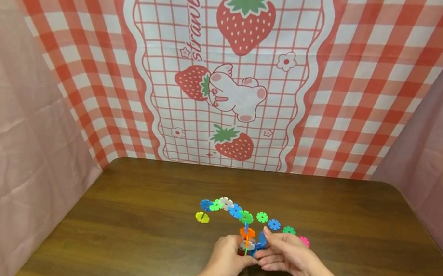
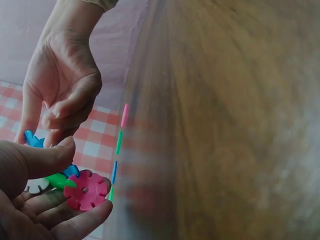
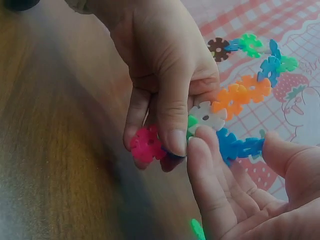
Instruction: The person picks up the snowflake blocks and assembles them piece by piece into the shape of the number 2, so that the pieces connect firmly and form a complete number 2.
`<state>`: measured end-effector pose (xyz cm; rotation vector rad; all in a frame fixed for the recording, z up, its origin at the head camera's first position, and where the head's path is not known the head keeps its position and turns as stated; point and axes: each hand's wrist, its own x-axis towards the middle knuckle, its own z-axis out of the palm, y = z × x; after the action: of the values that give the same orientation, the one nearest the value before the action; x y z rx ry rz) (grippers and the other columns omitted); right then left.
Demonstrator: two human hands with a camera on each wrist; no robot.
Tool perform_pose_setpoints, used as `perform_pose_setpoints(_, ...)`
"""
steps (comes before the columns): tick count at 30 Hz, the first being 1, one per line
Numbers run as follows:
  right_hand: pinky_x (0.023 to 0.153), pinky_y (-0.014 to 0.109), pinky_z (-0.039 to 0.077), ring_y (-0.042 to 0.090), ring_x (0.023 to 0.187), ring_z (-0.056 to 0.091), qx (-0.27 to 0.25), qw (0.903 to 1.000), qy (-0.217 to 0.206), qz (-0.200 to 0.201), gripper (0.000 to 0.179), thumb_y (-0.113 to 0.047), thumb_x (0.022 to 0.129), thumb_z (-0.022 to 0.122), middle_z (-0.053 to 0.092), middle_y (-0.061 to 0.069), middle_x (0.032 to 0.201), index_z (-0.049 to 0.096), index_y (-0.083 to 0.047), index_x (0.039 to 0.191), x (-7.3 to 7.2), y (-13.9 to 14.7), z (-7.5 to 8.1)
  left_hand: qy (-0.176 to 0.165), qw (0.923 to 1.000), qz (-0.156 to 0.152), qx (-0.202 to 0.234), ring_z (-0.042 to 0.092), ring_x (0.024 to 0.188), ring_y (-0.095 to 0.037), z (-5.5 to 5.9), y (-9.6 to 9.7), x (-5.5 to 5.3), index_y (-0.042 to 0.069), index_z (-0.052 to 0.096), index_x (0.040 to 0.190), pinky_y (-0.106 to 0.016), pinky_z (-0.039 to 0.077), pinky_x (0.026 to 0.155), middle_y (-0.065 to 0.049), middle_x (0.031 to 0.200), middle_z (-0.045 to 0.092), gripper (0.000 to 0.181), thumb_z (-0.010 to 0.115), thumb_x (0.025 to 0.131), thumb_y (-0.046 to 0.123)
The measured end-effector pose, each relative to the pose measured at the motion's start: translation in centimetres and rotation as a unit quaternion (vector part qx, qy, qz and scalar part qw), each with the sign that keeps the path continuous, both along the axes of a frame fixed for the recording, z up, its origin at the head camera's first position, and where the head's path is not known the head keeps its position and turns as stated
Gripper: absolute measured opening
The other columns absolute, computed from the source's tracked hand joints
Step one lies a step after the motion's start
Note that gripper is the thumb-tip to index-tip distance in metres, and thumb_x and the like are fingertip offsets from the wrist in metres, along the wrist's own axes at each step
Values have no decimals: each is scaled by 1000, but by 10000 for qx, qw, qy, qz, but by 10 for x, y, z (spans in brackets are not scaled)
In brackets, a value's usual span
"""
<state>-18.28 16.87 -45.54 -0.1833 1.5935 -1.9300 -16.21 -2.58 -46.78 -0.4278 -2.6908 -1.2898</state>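
While the left hand pinches the chain beside its pink disc, most of it stretching beyond that grip, the right hand holds blue discs between thumb and fingers.

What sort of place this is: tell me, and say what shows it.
Probably a curtained-off spot for tabletop play or craft: colourful notched discs at a wooden table, a strawberry-print cloth behind, pink drapes either side.

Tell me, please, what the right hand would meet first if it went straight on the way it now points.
The right hand would probably meet the left hand first, close ahead in the head view, though exact depth is unclear.
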Motion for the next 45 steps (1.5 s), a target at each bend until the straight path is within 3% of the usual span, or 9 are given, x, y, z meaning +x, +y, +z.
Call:
perform_pose_setpoints(12,66,31,59,12,66,68,206,9996,200,-15,40,-39,102,49,71,8,85,58,0,104,1,-2,-1,-295,9992,-140,224,44,55,0,-1,-3,0,10,68,76,-19,39,50,10,64,60,23,88,69,17)
perform_pose_setpoints(18,51,28,54,10,51,58,1462,9816,1138,-470,52,-41,101,50,68,8,77,57,9,116,-6,11,3,-761,9953,-130,586,46,57,-1,-1,-6,-2,9,66,77,-20,42,51,10,65,56,25,88,71,19)
perform_pose_setpoints(20,47,28,50,11,48,53,2392,9478,1957,-789,41,-34,100,56,66,5,73,63,6,109,-10,20,5,-860,9944,-55,608,46,58,-2,-1,-8,-3,9,65,77,-20,43,53,10,66,55,27,88,71,20)
perform_pose_setpoints(25,53,36,46,16,62,56,4937,7797,3609,-1343,8,-18,86,74,63,-2,74,71,-11,88,-17,45,3,-1065,9916,-13,732,47,64,-5,0,-12,-3,8,63,80,-22,44,57,7,71,56,30,88,71,23)
perform_pose_setpoints(27,55,38,45,18,70,57,5441,7409,3720,-1291,13,-18,81,79,61,-2,77,70,-13,87,-18,53,-1,-1171,9894,-43,861,48,65,-5,1,-14,-2,7,63,81,-22,45,58,6,72,56,30,88,72,22)
perform_pose_setpoints(28,54,39,45,20,71,57,5565,7359,3660,-1220,16,-19,80,80,60,0,78,69,-12,88,-18,56,-2,-1287,9861,-90,1043,50,64,-5,1,-14,-2,6,63,82,-22,46,58,6,72,58,30,87,73,21)
perform_pose_setpoints(37,51,34,36,19,64,46,5624,7352,3610,-1133,31,-19,76,82,48,2,72,52,-12,78,-18,61,-10,-2493,9219,-417,2937,69,64,-21,4,-15,-5,-1,62,91,-35,59,62,-11,74,70,19,77,80,-1)
perform_pose_setpoints(41,52,32,36,16,60,46,5394,7455,3714,-1238,29,-16,80,80,49,-2,66,52,-13,78,-17,57,-9,-2553,9169,-437,3036,70,67,-24,4,-16,-7,-1,62,93,-36,59,64,-12,77,71,20,77,80,-2)
perform_pose_setpoints(45,52,28,44,10,54,51,4593,7891,3885,-1244,11,-11,87,72,57,-3,67,63,-11,82,-16,47,-4,-2441,9279,-422,2785,67,63,-17,2,-16,-5,-1,63,91,-31,58,62,-8,73,70,19,78,79,-1)
